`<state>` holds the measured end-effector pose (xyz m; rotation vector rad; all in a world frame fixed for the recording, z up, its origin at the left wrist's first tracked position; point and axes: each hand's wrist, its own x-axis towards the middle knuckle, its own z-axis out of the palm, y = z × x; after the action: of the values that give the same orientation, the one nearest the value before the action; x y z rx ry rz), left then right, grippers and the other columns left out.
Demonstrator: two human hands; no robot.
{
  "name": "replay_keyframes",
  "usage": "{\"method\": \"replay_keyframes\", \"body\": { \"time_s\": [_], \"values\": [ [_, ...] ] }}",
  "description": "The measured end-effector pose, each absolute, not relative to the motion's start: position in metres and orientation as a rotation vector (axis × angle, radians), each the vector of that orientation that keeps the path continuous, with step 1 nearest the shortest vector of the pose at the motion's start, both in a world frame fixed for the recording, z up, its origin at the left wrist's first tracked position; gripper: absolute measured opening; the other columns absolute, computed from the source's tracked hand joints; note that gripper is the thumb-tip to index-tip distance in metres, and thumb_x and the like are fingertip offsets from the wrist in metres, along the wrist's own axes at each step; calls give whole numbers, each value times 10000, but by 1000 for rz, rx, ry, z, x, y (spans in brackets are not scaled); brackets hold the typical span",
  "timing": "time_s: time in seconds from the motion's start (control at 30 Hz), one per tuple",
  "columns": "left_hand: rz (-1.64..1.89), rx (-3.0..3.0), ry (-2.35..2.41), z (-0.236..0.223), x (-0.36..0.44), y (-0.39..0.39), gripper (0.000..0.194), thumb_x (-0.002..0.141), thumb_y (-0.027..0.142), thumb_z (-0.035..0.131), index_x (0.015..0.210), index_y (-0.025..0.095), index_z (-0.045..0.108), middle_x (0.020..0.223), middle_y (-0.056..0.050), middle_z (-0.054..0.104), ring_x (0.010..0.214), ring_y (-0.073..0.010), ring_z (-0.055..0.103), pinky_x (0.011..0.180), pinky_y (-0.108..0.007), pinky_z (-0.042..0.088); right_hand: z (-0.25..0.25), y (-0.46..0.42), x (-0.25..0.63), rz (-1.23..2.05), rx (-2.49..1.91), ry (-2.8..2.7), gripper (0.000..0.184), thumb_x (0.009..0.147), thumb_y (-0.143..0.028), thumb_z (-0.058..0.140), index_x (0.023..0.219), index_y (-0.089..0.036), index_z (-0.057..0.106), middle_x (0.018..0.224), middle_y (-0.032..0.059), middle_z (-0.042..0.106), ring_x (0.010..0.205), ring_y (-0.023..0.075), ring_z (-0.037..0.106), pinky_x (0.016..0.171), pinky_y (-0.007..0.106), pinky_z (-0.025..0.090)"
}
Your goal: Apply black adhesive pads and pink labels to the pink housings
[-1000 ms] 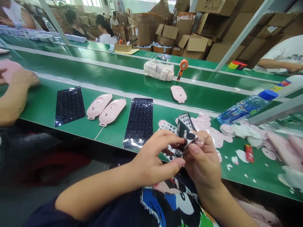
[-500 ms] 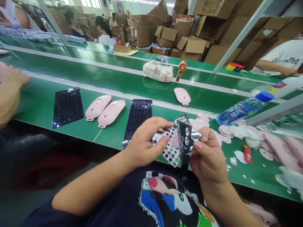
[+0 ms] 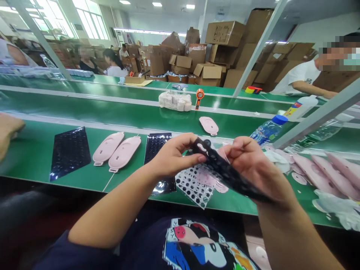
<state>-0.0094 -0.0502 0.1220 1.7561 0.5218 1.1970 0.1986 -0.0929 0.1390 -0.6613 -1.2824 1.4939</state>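
Note:
My left hand (image 3: pixel 177 155) pinches one end of a black sticker sheet (image 3: pixel 227 170) with round cut-outs between thumb and fingers. The sheet slants down to the right, its lower end passing in front of my right wrist. Beside its upper edge, my right hand (image 3: pixel 255 165) has its fingers curled together. A pale pink edge shows at those fingertips; what they hold is unclear. Beneath my hands lies a clear sheet with black dots (image 3: pixel 194 183), partly under pink pieces (image 3: pixel 208 178). Left of it, a dark sheet of round stickers (image 3: pixel 159 142) is partly hidden by my left forearm.
Two pink oval covers (image 3: pixel 125 153) and another black sheet (image 3: pixel 70 152) lie to the left. A single pink cover (image 3: pixel 209 125) sits farther back. Bottles (image 3: pixel 270 129), a steel post and stacked pink shells (image 3: pixel 315 172) occupy the right. Another person's hand (image 3: pixel 9 131) is at far left.
My left hand has closed on the black sheet, which has swung from upright to slanting. My right fingers have moved up and away from its face. The view has tilted upward.

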Motion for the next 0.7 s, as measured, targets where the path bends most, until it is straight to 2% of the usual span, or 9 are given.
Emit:
{"method": "replay_keyframes", "body": {
  "time_s": [0.07,0.1,0.13,0.17,0.27,0.33,0.47,0.6,0.7],
  "values": [
    [1285,1536,521,131,-7,-53,165,744,227,733,825,158,607,770,1,623,710,-105,576,683,-231,467,143,-94,212,1454,-601,-1366,587,682,-672,651,1085,-257,556,985,59,647,895,237,622,762,368,530],
    [1330,1466,519,137,-5,-54,170,737,214,740,818,158,601,755,11,619,694,-93,570,665,-214,463,143,-95,217,1406,-576,-1404,703,651,-724,639,1160,-245,559,1054,78,639,967,270,615,792,391,531],
    [1367,1427,518,143,-4,-56,174,731,204,746,806,158,596,740,19,614,682,-84,565,655,-202,461,142,-96,219,1332,-576,-1429,740,646,-721,650,1203,-242,562,1100,82,632,994,280,612,802,392,532],
    [1389,1404,517,148,-2,-58,175,729,199,748,795,158,591,730,23,610,671,-78,559,647,-194,459,141,-96,219,1228,-602,-1435,681,670,-661,682,1207,-255,575,1108,71,637,975,264,622,785,371,537],
    [1359,1403,508,164,0,-61,188,731,208,748,809,158,584,759,17,616,680,-77,561,661,-195,464,140,-95,209,824,-765,-1369,292,762,-346,734,1038,-290,657,932,10,678,785,167,637,682,267,527],
    [1292,1440,488,174,0,-60,245,721,219,757,889,167,587,831,3,631,735,-92,579,710,-215,472,145,-94,200,669,-832,-1329,155,787,-268,711,937,-275,670,810,-5,668,709,146,618,646,249,516],
    [1192,1512,566,191,-1,-55,439,670,238,793,1041,202,561,836,12,620,717,-105,578,677,-224,461,164,-91,188,516,-847,-1467,56,799,-255,681,852,-255,661,707,-26,633,617,123,588,545,210,490],
    [1335,1626,725,204,2,-60,286,630,230,796,793,154,574,693,30,566,608,-72,503,577,-189,404,173,-98,181,294,-859,-1601,61,801,-260,663,860,-277,661,730,-32,663,618,121,617,549,192,511],
    [1300,1565,708,208,5,-65,309,580,256,806,727,150,556,640,30,555,545,-63,477,523,-190,385,161,-100,186,243,-976,-1557,127,776,-335,693,894,-305,658,780,-5,696,630,162,649,534,222,537]
  ]
}}
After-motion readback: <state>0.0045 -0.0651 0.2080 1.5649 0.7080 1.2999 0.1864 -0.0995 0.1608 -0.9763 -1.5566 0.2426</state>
